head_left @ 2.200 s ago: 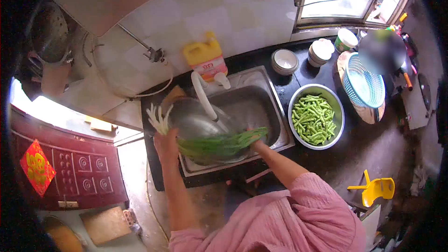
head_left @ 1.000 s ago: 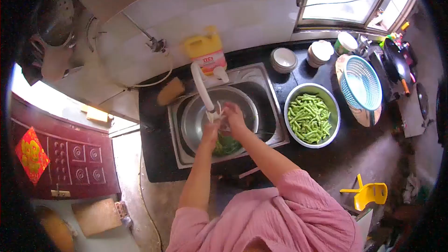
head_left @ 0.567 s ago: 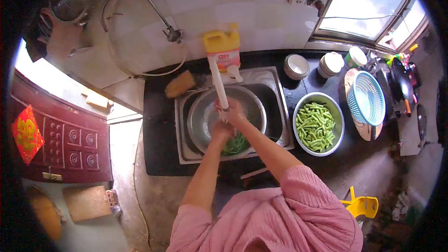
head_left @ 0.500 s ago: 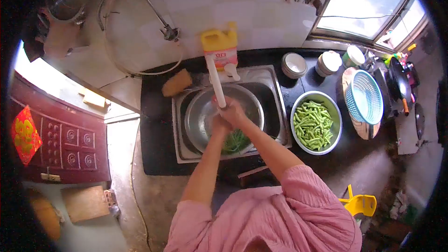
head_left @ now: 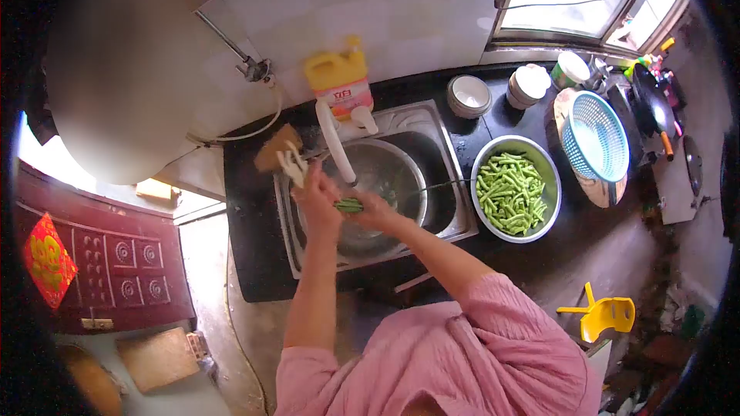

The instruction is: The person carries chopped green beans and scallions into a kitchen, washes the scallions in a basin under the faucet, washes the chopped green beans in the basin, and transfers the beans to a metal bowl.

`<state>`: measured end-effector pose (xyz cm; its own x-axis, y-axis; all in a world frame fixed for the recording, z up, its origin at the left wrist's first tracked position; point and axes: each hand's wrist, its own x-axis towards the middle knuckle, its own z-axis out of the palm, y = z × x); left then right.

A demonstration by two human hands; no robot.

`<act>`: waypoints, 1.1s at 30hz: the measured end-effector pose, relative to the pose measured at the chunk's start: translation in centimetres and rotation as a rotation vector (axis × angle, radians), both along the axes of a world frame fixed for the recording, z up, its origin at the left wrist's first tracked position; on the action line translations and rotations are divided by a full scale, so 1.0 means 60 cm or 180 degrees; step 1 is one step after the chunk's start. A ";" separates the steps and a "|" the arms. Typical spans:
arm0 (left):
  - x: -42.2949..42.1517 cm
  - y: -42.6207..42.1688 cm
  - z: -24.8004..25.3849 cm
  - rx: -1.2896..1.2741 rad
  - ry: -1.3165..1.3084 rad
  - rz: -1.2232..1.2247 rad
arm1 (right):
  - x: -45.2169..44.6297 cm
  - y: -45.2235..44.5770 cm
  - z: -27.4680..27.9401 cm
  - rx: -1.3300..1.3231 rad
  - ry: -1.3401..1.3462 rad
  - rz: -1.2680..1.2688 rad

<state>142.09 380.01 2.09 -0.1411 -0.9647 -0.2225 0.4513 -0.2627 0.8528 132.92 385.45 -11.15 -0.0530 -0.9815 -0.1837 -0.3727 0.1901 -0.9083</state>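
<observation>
Over the sink (head_left: pixel 451 200), a bunch of scallions (head_left: pixel 292 165) is in both my hands. Its white ends stick out at the upper left, past my left hand (head_left: pixel 317 196), which is wrapped round the stalks. A stretch of green shows between the hands, and my right hand (head_left: pixel 373 211) is closed on that part. Dark thin leaves trail to the right. Below sits a large metal basin (head_left: pixel 420 185) with water in it. The white faucet (head_left: pixel 333 139) reaches down just above my hands.
Right of the sink stands a metal bowl of green beans (head_left: pixel 512 192), then a blue plastic colander (head_left: pixel 593 136). Stacked bowls (head_left: pixel 469 97) line the wall. A yellow detergent jug (head_left: pixel 339 77) is behind the faucet, beside a brown sponge-like block (head_left: pixel 270 150).
My hands have lifted the scallions from the basin up and to the left. The white ends now show. My head view has shifted slightly.
</observation>
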 end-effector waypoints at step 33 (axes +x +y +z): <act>0.036 0.035 -0.091 -0.0591 -0.1199 -0.0067 | -0.136 -0.051 0.070 -0.1120 0.2500 -0.0314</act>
